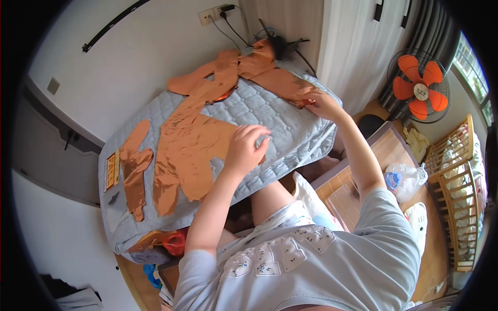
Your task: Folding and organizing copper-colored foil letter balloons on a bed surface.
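Observation:
Flat, wrinkled copper-coloured foil pieces, like uninflated foil balloons, are spread over a quilted grey-blue mattress [290,137]. My right hand [322,106] is closed at the right end of the far foil piece [275,80], its fingertips pinching the crumpled edge. My left hand [245,150] is above the right edge of the big near foil piece [192,150]; its fingers are bent and apart, with nothing visible between them. A bit of copper foil shows just past this hand. A narrower foil piece [136,171] lies apart at the left.
A small orange-yellow packet [112,171] lies at the mattress's left edge. Black cables [228,28] run from a wall socket beyond the bed. To the right stand an orange-bladed fan [421,90], a plastic bag [407,181] and a wooden crib [456,197].

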{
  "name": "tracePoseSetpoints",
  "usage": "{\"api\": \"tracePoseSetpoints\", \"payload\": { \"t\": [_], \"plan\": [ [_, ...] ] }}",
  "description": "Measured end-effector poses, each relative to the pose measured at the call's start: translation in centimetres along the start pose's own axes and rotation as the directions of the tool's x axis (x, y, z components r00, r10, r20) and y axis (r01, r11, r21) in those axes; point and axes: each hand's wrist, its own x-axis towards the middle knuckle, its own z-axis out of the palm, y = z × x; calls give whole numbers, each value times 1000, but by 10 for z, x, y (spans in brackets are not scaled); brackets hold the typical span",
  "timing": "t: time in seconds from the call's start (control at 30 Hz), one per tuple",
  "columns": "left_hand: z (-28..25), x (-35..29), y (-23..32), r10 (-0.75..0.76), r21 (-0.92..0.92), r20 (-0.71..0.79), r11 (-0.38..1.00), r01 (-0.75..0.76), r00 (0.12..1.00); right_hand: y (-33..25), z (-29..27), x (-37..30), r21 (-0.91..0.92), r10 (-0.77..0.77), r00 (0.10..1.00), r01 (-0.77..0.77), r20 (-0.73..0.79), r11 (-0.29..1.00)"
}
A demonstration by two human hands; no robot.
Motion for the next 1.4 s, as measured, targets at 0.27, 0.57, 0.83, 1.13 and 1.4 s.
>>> {"api": "tracePoseSetpoints", "payload": {
  "t": [0.27,0.57,0.83,1.13,1.4],
  "plan": [
    [137,81,-40,-139,27,-62,990,141,988,1,2,11,153,147,987,-137,-58,979],
    [162,108,-39,-259,16,-84,965,261,962,18,12,14,404,328,934,-248,-140,880],
    [164,99,-42,-102,76,-141,991,113,985,10,32,10,422,399,868,-257,-294,870],
    [169,108,-48,-118,119,-195,983,143,974,17,31,6,208,144,883,-54,-448,977],
    [165,109,-45,-133,-8,-166,991,134,977,-2,9,7,5,-82,923,91,-376,996]
  ]
}}
